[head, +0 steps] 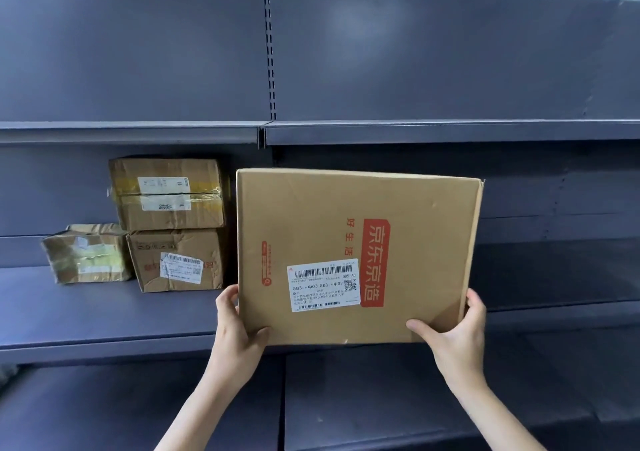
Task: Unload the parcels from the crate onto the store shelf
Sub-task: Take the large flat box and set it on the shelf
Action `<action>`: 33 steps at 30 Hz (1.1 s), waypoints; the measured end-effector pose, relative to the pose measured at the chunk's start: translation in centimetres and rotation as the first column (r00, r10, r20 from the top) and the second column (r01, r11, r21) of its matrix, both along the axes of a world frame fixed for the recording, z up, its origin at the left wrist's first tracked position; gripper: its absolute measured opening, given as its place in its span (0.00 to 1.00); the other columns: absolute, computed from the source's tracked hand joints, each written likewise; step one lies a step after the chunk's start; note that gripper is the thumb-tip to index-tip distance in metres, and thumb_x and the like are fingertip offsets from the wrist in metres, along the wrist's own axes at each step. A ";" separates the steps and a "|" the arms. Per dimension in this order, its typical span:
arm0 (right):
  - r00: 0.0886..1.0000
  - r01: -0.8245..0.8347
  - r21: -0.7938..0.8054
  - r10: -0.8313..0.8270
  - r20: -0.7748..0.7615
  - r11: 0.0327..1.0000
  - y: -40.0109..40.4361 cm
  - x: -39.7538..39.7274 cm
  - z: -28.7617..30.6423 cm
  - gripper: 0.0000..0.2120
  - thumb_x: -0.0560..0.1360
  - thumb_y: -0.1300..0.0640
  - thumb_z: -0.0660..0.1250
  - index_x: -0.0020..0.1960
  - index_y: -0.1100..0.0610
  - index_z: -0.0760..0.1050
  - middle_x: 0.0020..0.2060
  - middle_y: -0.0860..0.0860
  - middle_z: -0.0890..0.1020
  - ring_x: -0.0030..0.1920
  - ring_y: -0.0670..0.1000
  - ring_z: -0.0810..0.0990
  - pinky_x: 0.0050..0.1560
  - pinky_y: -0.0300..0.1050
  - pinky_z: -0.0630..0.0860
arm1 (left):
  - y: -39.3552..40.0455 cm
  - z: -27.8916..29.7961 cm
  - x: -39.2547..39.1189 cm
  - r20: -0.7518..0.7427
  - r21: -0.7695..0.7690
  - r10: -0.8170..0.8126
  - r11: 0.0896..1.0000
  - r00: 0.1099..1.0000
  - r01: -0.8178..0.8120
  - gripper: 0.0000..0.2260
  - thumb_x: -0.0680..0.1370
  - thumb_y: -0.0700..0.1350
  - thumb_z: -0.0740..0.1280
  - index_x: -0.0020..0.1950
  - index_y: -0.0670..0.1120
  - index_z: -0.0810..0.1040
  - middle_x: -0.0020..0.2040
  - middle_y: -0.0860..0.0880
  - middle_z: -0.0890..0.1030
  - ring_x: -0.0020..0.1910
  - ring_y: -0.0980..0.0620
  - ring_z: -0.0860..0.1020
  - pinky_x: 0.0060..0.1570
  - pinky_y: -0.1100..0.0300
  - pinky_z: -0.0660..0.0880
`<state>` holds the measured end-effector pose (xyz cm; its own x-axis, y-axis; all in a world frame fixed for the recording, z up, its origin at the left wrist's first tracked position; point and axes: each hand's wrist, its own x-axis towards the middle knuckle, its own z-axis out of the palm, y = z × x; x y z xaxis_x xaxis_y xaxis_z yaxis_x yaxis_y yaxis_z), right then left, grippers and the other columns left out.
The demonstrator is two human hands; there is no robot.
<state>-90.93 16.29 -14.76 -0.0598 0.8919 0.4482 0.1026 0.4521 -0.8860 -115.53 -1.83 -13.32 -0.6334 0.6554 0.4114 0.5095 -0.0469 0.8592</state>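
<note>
A large flat cardboard parcel (356, 229) with red print and a white shipping label stands upright in front of the middle shelf (104, 315). My left hand (239, 326) grips its lower left corner and my right hand (453, 336) grips its lower right corner. Whether its bottom edge touches the shelf I cannot tell. To its left on the same shelf sit three smaller parcels: a crumpled box (176, 260) with another box (169, 194) stacked on it, and a low taped box (86, 253) beside them. The crate is out of view.
A dark grey upper shelf (450, 132) runs across above the parcels, with a slotted upright post (270, 52) in the back panel. A lower shelf (415, 398) lies beneath my arms. The middle shelf extends to the right behind the large parcel.
</note>
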 end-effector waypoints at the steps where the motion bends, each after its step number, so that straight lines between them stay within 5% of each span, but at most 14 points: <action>1: 1.000 0.004 0.000 -0.004 0.011 1.000 -0.1 0.2 0.1 0.49 0.57 0.64 0.81 0.71 0.58 0.57 0.67 0.55 0.67 0.65 0.55 0.67 0.63 0.50 0.67 | -0.1 -0.1 0.1 0.000 -0.005 0.000 1.000 1.000 0.000 0.31 0.71 0.28 0.65 0.60 0.55 0.54 0.59 0.52 0.69 0.53 0.55 0.73 0.41 0.73 0.71; 12: 0.996 0.010 0.017 -0.012 0.093 1.000 -1.9 0.7 1.0 0.50 0.57 0.61 0.81 0.71 0.58 0.57 0.67 0.55 0.66 0.67 0.55 0.66 0.66 0.53 0.67 | -1.8 0.5 0.8 -0.004 -0.030 0.000 1.000 1.000 0.000 0.31 0.71 0.30 0.66 0.68 0.48 0.55 0.62 0.50 0.68 0.57 0.49 0.72 0.49 0.65 0.69; 17: 0.992 0.012 0.013 -0.013 0.124 1.000 -2.9 1.1 1.3 0.50 0.57 0.61 0.81 0.71 0.58 0.57 0.67 0.56 0.67 0.66 0.55 0.66 0.66 0.54 0.67 | -2.6 -0.1 1.0 0.017 -0.041 0.017 0.999 1.000 -0.016 0.32 0.71 0.31 0.67 0.66 0.51 0.56 0.60 0.51 0.70 0.54 0.52 0.72 0.40 0.71 0.68; 21: 0.989 0.019 0.007 -0.020 0.143 1.000 -3.4 2.7 1.2 0.45 0.59 0.57 0.81 0.69 0.54 0.59 0.63 0.50 0.68 0.62 0.51 0.68 0.59 0.50 0.70 | -3.2 -0.7 1.1 0.073 -0.040 -0.013 0.999 0.997 0.016 0.32 0.70 0.33 0.69 0.66 0.54 0.58 0.58 0.54 0.72 0.53 0.52 0.74 0.43 0.65 0.70; 25: 0.998 -0.043 -0.068 0.046 0.050 0.997 -3.5 5.1 1.4 0.32 0.65 0.55 0.76 0.64 0.44 0.65 0.55 0.39 0.73 0.53 0.41 0.73 0.51 0.42 0.70 | -3.4 -0.4 1.1 0.181 -0.011 -0.064 0.998 0.981 0.068 0.33 0.71 0.34 0.70 0.63 0.62 0.60 0.54 0.64 0.74 0.53 0.56 0.76 0.44 0.64 0.73; 29: 0.970 -0.215 -0.273 0.171 -0.174 0.938 -3.4 6.4 1.1 0.23 0.66 0.60 0.75 0.59 0.49 0.74 0.54 0.48 0.81 0.54 0.48 0.80 0.50 0.45 0.75 | -3.9 -0.2 1.1 0.193 0.035 -0.146 0.989 0.970 0.142 0.36 0.71 0.32 0.69 0.55 0.74 0.62 0.56 0.67 0.73 0.57 0.57 0.75 0.46 0.61 0.74; 33: 0.930 -0.341 -0.312 0.271 -0.248 0.887 -4.3 6.8 0.9 0.29 0.61 0.61 0.74 0.55 0.41 0.68 0.55 0.48 0.79 0.55 0.49 0.78 0.50 0.48 0.76 | -4.4 0.1 0.7 0.213 0.099 -0.198 0.979 0.957 0.180 0.37 0.71 0.30 0.68 0.53 0.75 0.65 0.58 0.65 0.74 0.59 0.55 0.75 0.45 0.60 0.75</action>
